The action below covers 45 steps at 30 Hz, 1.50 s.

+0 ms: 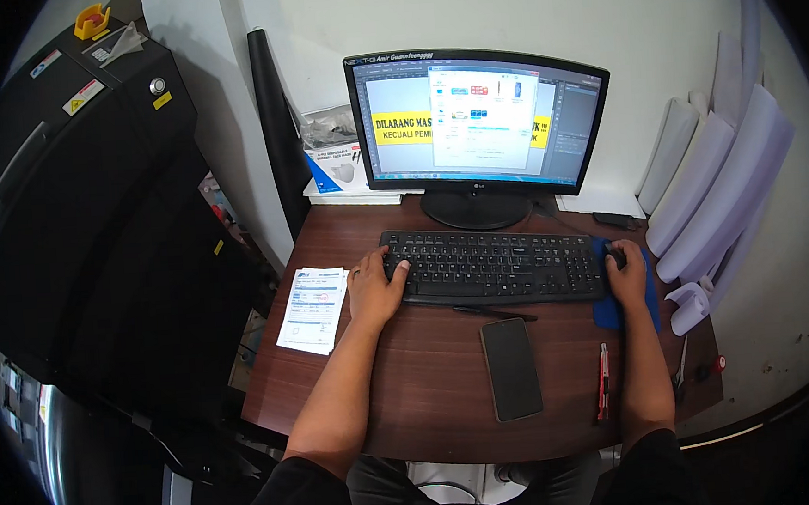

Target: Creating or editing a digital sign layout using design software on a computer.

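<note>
My left hand [375,289] rests on the left end of a black keyboard [503,267], its fingers spread over the keys there and the thumb apart. At the keyboard's right end, my right hand [627,281] is wrapped round a dark computer mouse [616,254] on a blue mouse pad [606,313]. Behind the keyboard stands a monitor [398,91], lit, with a pale file window over a yellow sign design. A black pen [493,314] lies along the keyboard's front edge. Nearer to me is a dark-screened phone [512,371].
Printed papers [312,310] lie left of my left forearm on the brown desk [422,381]. A red cutter knife [603,379] and scissors [680,373] flank my right forearm. White paper rolls [724,173] lean at the right wall. A large black machine [97,225] fills the left side.
</note>
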Each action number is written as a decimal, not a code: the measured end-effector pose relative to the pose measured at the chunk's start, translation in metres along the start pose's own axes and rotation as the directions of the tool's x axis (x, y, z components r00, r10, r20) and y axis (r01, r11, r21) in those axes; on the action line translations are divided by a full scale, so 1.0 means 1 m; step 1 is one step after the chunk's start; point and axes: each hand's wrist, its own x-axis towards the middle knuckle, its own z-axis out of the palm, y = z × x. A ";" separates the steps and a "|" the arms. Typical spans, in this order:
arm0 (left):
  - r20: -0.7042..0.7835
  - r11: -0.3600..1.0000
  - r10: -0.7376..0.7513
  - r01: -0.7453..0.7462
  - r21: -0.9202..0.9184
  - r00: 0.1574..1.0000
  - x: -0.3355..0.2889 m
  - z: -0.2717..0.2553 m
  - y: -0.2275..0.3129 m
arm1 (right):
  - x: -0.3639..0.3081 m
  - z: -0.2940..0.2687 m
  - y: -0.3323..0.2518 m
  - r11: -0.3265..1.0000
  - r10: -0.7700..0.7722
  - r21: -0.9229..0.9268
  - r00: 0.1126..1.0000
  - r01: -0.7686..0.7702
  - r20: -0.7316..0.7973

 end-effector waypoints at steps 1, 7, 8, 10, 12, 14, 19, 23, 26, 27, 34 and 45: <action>-0.043 1.000 0.030 -0.030 0.003 0.999 0.000 0.001 -0.001 | 0.000 0.001 0.000 1.000 0.000 0.000 1.000 0.000 0.000; -0.032 1.000 0.023 -0.023 0.004 0.999 0.000 0.001 0.001 | -0.001 0.002 0.008 0.999 -0.004 -0.053 1.000 0.004 -0.007; -0.032 1.000 0.024 -0.024 0.004 0.999 0.001 0.000 0.002 | -0.001 0.002 0.008 0.998 -0.009 -0.059 1.000 0.008 -0.013; 0.048 1.000 -0.025 0.025 -0.010 0.999 0.002 -0.001 0.003 | -0.001 0.002 0.009 0.998 -0.013 -0.066 1.000 0.012 -0.020; 0.006 1.000 -0.004 0.004 0.001 1.000 0.001 0.001 0.000 | 0.000 0.004 0.008 0.996 -0.018 -0.084 0.999 0.016 -0.026; -0.034 1.000 0.019 -0.019 0.010 0.999 0.001 0.001 -0.001 | 0.000 0.004 0.006 0.997 0.011 -0.081 1.000 -0.013 -0.021; 0.040 1.000 -0.028 0.028 -0.003 0.999 0.001 -0.002 0.002 | -0.001 0.005 0.010 0.995 0.034 -0.088 0.999 -0.037 -0.041; 0.024 1.000 -0.016 0.016 -0.008 1.000 0.001 0.000 0.000 | 0.000 0.005 0.010 0.995 0.034 -0.091 0.998 -0.038 -0.047; 0.033 1.000 -0.024 0.024 -0.005 0.999 0.001 -0.001 -0.001 | 0.001 0.005 0.009 0.996 0.031 -0.086 0.998 -0.035 -0.046; 0.033 1.000 -0.022 0.022 -0.006 0.999 0.001 0.000 0.000 | 0.001 0.004 0.009 0.997 0.021 -0.077 0.999 -0.025 -0.046; 0.034 1.000 -0.020 0.021 -0.015 0.999 0.001 0.000 -0.001 | 0.000 0.004 0.008 0.996 0.029 -0.083 0.998 -0.033 -0.049; 0.018 1.000 -0.015 0.015 -0.007 1.000 0.000 -0.001 0.002 | 0.001 0.003 0.010 0.997 0.010 -0.080 1.000 -0.010 -0.005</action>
